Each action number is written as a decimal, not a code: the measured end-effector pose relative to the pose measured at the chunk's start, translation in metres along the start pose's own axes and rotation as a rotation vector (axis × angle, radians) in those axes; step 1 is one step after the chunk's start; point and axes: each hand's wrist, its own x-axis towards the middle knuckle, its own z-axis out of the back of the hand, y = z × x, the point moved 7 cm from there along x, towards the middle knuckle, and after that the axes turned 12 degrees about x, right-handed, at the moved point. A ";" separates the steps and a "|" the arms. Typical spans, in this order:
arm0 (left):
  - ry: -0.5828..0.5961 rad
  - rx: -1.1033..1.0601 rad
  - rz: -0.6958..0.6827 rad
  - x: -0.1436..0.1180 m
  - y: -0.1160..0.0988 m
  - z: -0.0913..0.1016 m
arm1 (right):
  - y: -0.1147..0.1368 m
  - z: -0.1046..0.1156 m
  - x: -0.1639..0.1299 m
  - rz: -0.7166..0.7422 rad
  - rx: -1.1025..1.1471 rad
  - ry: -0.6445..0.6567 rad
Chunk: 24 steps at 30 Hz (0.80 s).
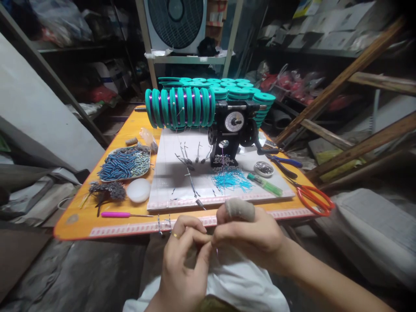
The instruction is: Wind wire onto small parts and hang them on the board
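Observation:
My left hand (185, 264) is closed, a ring on one finger, its thumb and fingertips pinched together in front of the table edge. Against it presses my right hand (256, 229), also pinching, with a grey-beige finger sleeve (240, 209) on its index finger. A thin purple line (222, 182) runs down from the black winding machine (229, 125) towards the hands, and a short bit of it shows below the fingertips. The pinch itself is mostly hidden. Beyond the hands, a small dark sinker (199, 203) with a wire lies at the white board's (175, 186) front edge.
Teal spools (180, 107) wound with purple line sit on the machine's shaft; more are stacked behind. A dish of blue sinkers (120, 164), a pink-handled needle tool (115, 214), blue sticks (232, 180), a green tube (266, 185) and orange-handled scissors (313, 200) lie around.

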 end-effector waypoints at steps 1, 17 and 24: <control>-0.079 0.147 -0.161 -0.002 -0.010 0.004 | 0.006 0.003 0.004 0.076 -0.017 -0.070; 0.372 -1.003 0.794 -0.021 0.028 -0.041 | 0.010 -0.006 -0.001 0.170 -0.318 0.202; 0.406 -1.116 0.807 -0.021 0.022 -0.045 | 0.016 -0.009 -0.005 0.317 -0.418 0.136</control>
